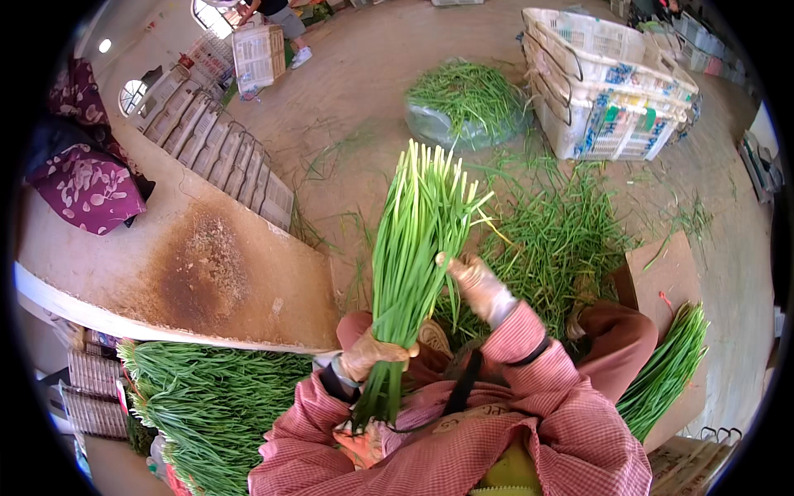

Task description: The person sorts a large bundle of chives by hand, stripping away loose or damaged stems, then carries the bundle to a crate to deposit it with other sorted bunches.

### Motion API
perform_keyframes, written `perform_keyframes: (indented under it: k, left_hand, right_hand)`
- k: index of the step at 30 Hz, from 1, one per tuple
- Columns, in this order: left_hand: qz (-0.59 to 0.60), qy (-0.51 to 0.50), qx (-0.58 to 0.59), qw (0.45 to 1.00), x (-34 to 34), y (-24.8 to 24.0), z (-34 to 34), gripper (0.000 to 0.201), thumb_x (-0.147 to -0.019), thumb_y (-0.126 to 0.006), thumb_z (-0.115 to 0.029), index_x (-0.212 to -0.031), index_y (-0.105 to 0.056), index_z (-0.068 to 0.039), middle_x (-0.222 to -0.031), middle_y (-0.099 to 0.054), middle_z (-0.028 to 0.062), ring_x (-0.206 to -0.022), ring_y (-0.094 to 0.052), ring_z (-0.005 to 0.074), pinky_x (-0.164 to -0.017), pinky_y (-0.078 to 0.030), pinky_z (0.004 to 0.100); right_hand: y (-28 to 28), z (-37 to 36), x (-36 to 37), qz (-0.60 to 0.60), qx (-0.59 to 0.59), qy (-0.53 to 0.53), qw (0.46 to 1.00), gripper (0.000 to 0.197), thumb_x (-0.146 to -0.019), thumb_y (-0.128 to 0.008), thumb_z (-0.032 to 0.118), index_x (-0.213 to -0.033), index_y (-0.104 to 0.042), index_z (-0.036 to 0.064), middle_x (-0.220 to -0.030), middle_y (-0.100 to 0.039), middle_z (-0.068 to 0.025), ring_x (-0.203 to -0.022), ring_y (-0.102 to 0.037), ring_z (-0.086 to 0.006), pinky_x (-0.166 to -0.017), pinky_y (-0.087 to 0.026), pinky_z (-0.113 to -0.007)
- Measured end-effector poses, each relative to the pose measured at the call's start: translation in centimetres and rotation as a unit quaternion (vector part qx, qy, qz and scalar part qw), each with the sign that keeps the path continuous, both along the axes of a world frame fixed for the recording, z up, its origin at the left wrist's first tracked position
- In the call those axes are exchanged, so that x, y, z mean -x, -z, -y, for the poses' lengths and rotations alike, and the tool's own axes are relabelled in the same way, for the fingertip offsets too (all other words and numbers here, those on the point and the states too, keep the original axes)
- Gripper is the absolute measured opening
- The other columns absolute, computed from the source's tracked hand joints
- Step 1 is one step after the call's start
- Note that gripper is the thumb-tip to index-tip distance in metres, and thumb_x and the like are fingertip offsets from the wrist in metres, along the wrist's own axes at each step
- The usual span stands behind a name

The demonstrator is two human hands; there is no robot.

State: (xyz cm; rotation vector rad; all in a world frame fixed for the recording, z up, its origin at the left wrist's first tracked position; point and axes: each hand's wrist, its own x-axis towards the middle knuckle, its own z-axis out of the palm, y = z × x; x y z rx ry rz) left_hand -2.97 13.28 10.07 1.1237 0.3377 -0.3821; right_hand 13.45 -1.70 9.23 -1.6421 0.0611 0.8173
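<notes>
A thick bunch of garlic chives (418, 240) stands nearly upright before me, pale cut ends on top and dark leaf tips hanging below. My left hand (374, 357) is wrapped round its lower part. My right hand (478, 285) is closed, its fingertips at the bunch's right edge; any blade pinched there is too small to make out. One yellowish stalk (494, 227) sticks out to the right, just above that hand. Both hands look thinly gloved.
Piled chives (223, 405) lie at lower left beside a stained slab (273, 306). A tied bunch (674, 368) rests on cardboard (666, 269) at right. Loose trimmings (562, 240) cover the floor ahead, before a filled plastic bag (463, 103) and stacked white crates (608, 91). Another person (285, 25) stands far back.
</notes>
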Motion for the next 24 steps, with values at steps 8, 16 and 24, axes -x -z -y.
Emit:
perform_keyframes:
  k: [8, 16, 24]
  left_hand:
    - [-0.065, 0.118, -0.208, 0.969, 2.6, -1.0, -0.5, 0.043, -0.064, -0.074, -0.010, -0.102, -0.055, -0.004, -0.084, -0.060, 0.0050, -0.073, -0.056, 0.0135, -0.063, -0.048, 0.0265]
    - [0.135, 0.288, -0.577, 0.752, 2.8, -3.3, -1.9, 0.029, -0.073, -0.059, -0.010, -0.101, -0.056, -0.006, -0.086, -0.062, 0.0016, -0.079, -0.058, 0.0147, -0.070, -0.048, 0.0255]
    - [0.049, 0.346, -0.714, 0.607, 3.2, -2.3, -1.4, 0.033, -0.073, -0.055, -0.009, -0.105, -0.053, -0.007, -0.094, -0.059, 0.0115, -0.082, -0.059, 0.0252, -0.069, -0.047, 0.0305]
  right_hand:
    - [1.3, 7.5, -0.9, 0.156, -0.243, -0.051, 0.956, 0.090, -0.065, -0.073, 0.008, -0.135, -0.017, 0.0108, -0.123, -0.042, -0.0169, -0.083, -0.056, -0.0161, -0.071, -0.050, -0.030]
    - [8.4, 9.1, -1.5, 0.020, -0.023, -0.183, 0.983, 0.022, -0.078, -0.050, 0.016, -0.089, -0.062, 0.0012, -0.071, -0.060, -0.0114, -0.065, -0.056, -0.0203, -0.061, -0.044, -0.031]
    - [17.2, 8.6, -2.9, 0.193, 0.047, -0.086, 0.976, 0.023, -0.080, -0.047, 0.016, -0.090, -0.063, 0.0030, -0.080, -0.064, -0.0155, -0.080, -0.060, -0.0277, -0.070, -0.046, -0.032]
